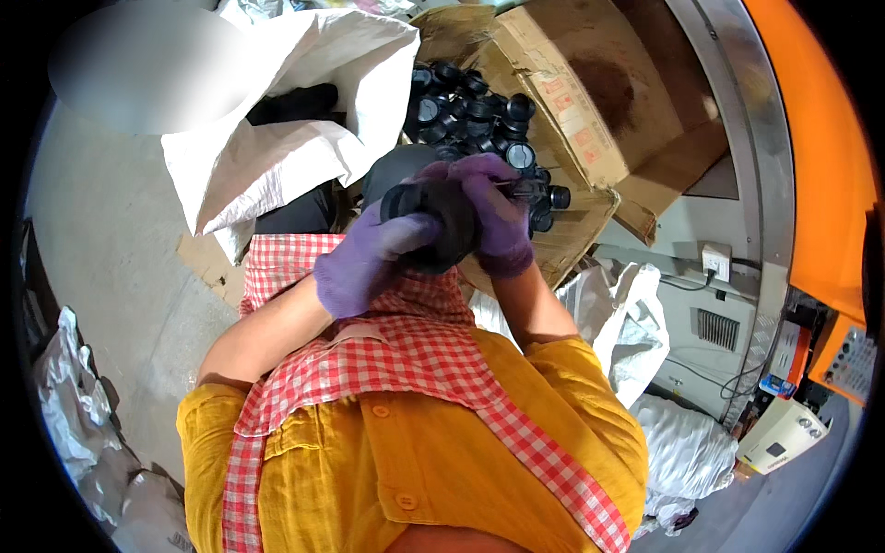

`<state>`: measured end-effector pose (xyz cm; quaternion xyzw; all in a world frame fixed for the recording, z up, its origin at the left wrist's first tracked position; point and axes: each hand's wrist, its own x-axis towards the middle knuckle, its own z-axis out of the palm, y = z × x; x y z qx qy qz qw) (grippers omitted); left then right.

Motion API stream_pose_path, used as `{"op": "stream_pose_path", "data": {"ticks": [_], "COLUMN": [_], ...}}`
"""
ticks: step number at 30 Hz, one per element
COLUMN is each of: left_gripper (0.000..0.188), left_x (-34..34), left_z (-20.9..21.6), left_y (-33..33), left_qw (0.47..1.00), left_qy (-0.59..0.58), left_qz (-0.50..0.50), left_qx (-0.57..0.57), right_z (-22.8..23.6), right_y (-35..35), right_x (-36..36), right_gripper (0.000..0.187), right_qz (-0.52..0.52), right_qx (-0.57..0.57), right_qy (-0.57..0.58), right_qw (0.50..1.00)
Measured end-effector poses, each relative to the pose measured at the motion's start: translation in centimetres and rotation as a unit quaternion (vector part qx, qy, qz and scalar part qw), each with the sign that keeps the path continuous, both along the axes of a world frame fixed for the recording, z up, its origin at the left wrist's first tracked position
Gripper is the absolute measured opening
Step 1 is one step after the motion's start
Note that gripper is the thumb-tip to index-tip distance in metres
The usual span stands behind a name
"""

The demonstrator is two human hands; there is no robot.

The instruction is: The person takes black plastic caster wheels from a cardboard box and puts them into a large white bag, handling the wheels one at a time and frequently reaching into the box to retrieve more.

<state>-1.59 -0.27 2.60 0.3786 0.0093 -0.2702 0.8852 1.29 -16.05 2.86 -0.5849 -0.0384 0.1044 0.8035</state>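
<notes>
Both my hands wear purple gloves and meet in front of my lap. Between them is a black, hollow, rounded plastic part [441,230] with a ring-like rim. My left hand [361,263] is closed on its near left side, the thumb lying across it. On its right side my right hand [498,217] is curled, fingers bent over the top. Something thin shows beside the right fingertips, too small to make out. Just beyond the hands, several black round plastic parts [479,115] are heaped in an opened cardboard box [562,115].
A white woven sack [263,180] with black pieces [295,104] inside stands open at the far left. Right of me are another white bag [627,313], a grey machine panel with a socket [717,263], and an orange machine cover [830,166]. Plastic bags [83,415] lie at the left.
</notes>
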Motion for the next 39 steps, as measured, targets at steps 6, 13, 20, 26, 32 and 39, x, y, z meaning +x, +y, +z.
{"op": "stream_pose_path", "data": {"ticks": [6, 13, 20, 26, 32, 39], "left_gripper": [0.058, 0.063, 0.043, 0.024, 0.022, 0.023], "left_x": [3.7, 9.5, 10.6, 9.9, 10.2, 10.0], "left_z": [-1.6, -2.2, -8.7, -9.8, -9.5, -11.1], "left_y": [-1.6, 4.5, 6.9, 8.4, 8.1, 8.0], "left_qw": [0.748, 0.619, 0.521, 0.635, 0.662, 0.689], "left_qy": [-0.451, -0.342, -0.363, -0.351, -0.363, -0.352], "left_qz": [0.05, 0.181, 0.072, 0.147, 0.14, 0.171], "left_qx": [0.485, 0.684, 0.769, 0.673, 0.641, 0.61], "right_z": [-8.3, -22.0, -30.1, -33.9, -38.9, -29.0], "right_y": [-3.9, -13.3, -9.8, -5.9, -4.3, -6.6], "right_x": [4.3, 7.4, 15.3, 22.5, 24.1, 17.2], "right_gripper": [0.016, 0.024, 0.033, 0.033, 0.037, 0.033], "right_qz": [-0.232, -0.237, -0.142, -0.004, 0.09, -0.097], "right_qx": [-0.292, -0.47, -0.594, -0.663, -0.7, -0.574], "right_qy": [-0.153, 0.073, 0.014, -0.002, 0.028, 0.132], "right_qw": [0.915, 0.847, 0.792, 0.749, 0.708, 0.802]}}
